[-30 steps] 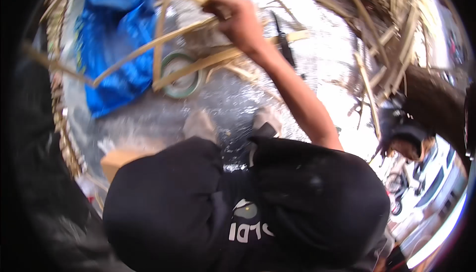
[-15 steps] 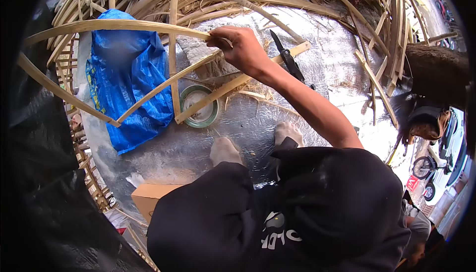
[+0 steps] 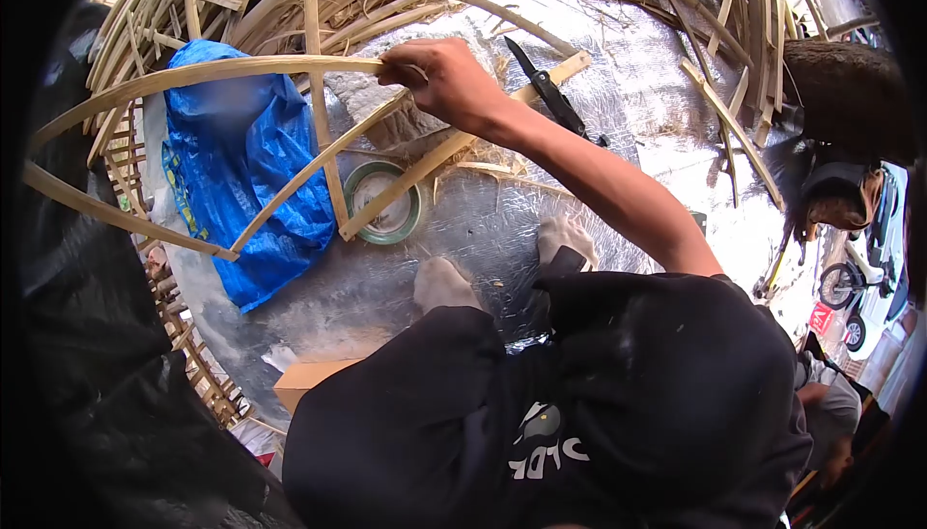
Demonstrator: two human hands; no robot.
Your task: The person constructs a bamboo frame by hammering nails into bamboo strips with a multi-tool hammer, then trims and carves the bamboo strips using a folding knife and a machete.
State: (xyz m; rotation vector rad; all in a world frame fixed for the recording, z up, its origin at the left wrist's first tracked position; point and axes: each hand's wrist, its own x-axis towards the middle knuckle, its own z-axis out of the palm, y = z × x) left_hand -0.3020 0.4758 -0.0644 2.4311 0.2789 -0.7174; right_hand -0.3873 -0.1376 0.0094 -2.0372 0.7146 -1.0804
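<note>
My right hand (image 3: 439, 83) pinches the end of a long pale bamboo strip (image 3: 222, 68) between thumb and fingers. The strip bows away to the left over a blue plastic sack (image 3: 217, 143). Below it, a second strip (image 3: 130, 216) slants down to meet the lower end of a third strip (image 3: 299, 179), which rises back toward my hand. My left hand is out of sight. Right of my hand lies a black folding knife (image 3: 553, 99), its blade out. A round green-rimmed dish (image 3: 413, 215) sits below the hand, partly under a slat (image 3: 425, 165).
Bamboo strips (image 3: 280, 13) are heaped along the far side. A stone-like block (image 3: 396, 128) rests on the silvery sheet (image 3: 463, 278). A cardboard box (image 3: 304, 381) stands by my left knee, a log (image 3: 850, 95) at the right. Another person (image 3: 828, 408) is at the lower right.
The whole view has shifted slightly. The held strip's left end has dropped lower, while my right hand keeps its pinch on the other end.
</note>
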